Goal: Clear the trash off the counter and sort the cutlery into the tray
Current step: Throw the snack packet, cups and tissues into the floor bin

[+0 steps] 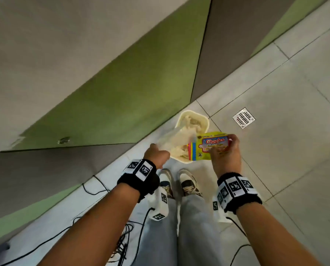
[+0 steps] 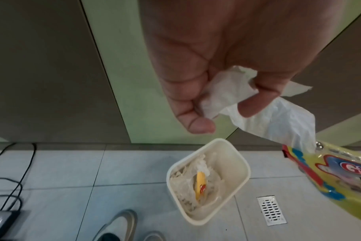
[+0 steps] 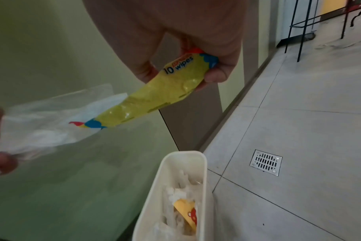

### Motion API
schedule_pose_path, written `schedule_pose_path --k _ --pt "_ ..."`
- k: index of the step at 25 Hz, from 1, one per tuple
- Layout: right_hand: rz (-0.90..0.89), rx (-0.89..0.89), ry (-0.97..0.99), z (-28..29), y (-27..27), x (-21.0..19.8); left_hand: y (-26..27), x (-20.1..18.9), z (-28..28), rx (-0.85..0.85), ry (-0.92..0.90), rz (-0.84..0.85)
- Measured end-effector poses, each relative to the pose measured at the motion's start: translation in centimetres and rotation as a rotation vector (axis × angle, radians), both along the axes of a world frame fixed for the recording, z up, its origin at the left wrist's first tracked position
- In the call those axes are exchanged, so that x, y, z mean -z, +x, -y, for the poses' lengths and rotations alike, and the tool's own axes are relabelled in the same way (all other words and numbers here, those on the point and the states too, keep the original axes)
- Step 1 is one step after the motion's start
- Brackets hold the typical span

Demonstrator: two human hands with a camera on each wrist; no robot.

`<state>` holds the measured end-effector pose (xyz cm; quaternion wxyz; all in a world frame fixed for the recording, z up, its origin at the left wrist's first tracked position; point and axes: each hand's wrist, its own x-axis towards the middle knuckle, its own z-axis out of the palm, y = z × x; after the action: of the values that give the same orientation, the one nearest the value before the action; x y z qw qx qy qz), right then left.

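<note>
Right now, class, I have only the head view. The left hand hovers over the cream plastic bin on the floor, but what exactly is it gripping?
Observer: The left wrist view shows the left hand pinching a crumpled white paper tissue together with a clear plastic film.
Operator: The yellow plastic packet hides part of the cream plastic bin from me. Is there anything coloured inside?
Observer: Yes, a yellow wrapper with a red figure lies among the white scraps.
Operator: What is the packet?
Observer: The right wrist view shows "10 wipes" printed on it. The right hand grips it at one end.
</note>
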<state>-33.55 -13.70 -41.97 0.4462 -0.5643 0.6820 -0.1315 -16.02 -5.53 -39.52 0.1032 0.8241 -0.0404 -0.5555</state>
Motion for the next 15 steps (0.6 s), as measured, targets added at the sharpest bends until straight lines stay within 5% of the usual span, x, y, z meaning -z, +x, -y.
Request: schedule_pose_path --k 6,9,11,15 --pt "-0.142 -0.183 -0.089 0.5 1.7 11.1 -1.3 12.8 3.1 0.070 0.118 -0.066" --pt "-0.230 -0.303 -0.025 1.7 2.7 14.4 -2.0 16.5 4.5 0.479 0.180 0.011" --pt "-0.249 -0.461 -0.006 2.4 3.7 17.0 -2.0 20.3 5.3 0.568 0.166 -0.003" --pt "-0.260 -0.896 0.076 2.9 6.2 19.6 -1.9 23.0 6.3 0.174 0.136 -0.109"
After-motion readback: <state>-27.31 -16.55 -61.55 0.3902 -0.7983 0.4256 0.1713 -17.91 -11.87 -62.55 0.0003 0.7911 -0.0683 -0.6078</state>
